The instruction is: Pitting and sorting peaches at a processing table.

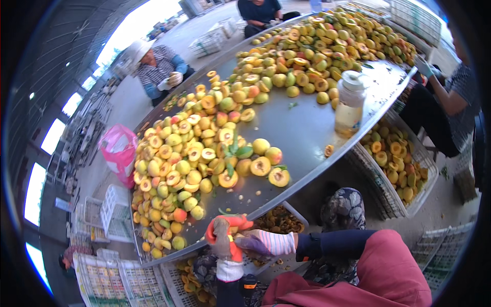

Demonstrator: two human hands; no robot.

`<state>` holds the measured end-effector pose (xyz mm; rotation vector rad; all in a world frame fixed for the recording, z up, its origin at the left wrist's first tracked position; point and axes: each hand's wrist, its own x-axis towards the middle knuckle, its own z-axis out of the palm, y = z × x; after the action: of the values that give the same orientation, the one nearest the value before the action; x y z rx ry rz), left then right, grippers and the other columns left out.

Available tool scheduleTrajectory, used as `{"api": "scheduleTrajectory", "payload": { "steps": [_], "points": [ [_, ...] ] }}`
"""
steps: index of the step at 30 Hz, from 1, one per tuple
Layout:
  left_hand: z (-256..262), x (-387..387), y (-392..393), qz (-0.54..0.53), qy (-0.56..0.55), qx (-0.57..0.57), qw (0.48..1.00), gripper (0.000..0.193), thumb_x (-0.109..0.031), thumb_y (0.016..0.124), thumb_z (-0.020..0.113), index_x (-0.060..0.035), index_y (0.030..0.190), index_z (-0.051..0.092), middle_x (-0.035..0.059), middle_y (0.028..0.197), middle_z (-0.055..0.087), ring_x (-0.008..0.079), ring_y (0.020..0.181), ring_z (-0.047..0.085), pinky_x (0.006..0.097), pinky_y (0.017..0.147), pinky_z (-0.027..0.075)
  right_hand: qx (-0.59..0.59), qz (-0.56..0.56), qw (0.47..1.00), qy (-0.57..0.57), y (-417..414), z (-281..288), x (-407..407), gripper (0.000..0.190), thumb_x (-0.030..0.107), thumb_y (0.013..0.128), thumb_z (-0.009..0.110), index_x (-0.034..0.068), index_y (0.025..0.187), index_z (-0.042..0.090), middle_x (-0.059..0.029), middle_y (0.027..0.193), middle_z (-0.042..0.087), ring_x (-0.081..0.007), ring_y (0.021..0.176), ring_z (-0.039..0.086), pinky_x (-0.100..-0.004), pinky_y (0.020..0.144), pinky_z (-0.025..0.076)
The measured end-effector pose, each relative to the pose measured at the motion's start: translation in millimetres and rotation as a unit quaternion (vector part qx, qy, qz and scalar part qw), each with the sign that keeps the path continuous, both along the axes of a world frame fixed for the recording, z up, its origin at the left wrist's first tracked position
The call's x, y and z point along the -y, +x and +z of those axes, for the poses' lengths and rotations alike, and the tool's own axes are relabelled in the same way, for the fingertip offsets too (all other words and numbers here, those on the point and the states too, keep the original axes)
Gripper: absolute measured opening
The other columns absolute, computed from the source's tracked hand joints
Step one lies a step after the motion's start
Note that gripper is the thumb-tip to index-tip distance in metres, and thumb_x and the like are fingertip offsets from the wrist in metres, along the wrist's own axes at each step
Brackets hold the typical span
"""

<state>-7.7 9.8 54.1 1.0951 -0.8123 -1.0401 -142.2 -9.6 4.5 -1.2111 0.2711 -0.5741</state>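
Note:
My left hand [225, 240], in an orange-coated glove with a white cuff, is closed around a small yellow piece of fruit [233, 231] at the near edge of the metal table [299, 119]. My right hand [264, 243] wears a striped glove with a dark purple coating. Its fingers meet the left hand at the fruit; whether they grip a tool is hidden. Beyond my hands, a large heap of yellow peaches [193, 176], whole and halved, covers the table's left side. Some cut halves [279, 177] show their stones. A crate of stones and scraps [297, 213] sits below the table edge.
A lidded plastic jar of liquid [350, 103] stands by the table's right rim. A crate of peach halves [420, 192] is on the floor at right, another crate [168, 274] at lower left. A pink bag [119, 151] hangs at the far-left edge. Several people sit around the table.

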Motion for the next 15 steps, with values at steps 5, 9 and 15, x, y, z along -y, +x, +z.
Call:
{"api": "scheduleTrajectory", "payload": {
  "steps": [5,9,15],
  "points": [
    [4,4,-4,-0.004,-0.023,0.037,0.999,0.051,-0.045,0.098,0.067,0.0035,0.083,0.066,0.0181,0.078,0.069,0.0348,0.065,0.073,0.0486,0.066,0.063,-0.050,0.020,0.997,0.055,3,-3,-2,0.056,0.060,0.108,0.046,0.009,0.088,0.059,0.0038,0.070,0.048,-0.0108,0.065,0.044,-0.0303,0.060,0.039],
    [12,7,3,-0.070,-0.089,0.155,0.981,0.043,-0.036,0.099,0.066,0.0034,0.080,0.069,0.0172,0.081,0.070,0.0303,0.073,0.073,0.0456,0.073,0.062,-0.042,0.136,0.974,0.176,-13,5,5,0.046,0.057,0.108,0.048,0.017,0.088,0.055,0.0044,0.058,0.043,-0.0070,0.043,0.038,-0.0270,0.039,0.033],
    [5,-5,23,-0.113,-0.020,-0.032,0.993,0.052,-0.052,0.104,0.058,-0.0027,0.090,0.065,0.0156,0.082,0.068,0.0326,0.073,0.072,0.0488,0.069,0.064,0.055,0.294,0.865,0.404,-12,11,9,0.042,0.056,0.106,0.053,0.016,0.094,0.057,0.0056,0.058,0.045,-0.0043,0.037,0.036,-0.0229,0.031,0.028]
  ]
}}
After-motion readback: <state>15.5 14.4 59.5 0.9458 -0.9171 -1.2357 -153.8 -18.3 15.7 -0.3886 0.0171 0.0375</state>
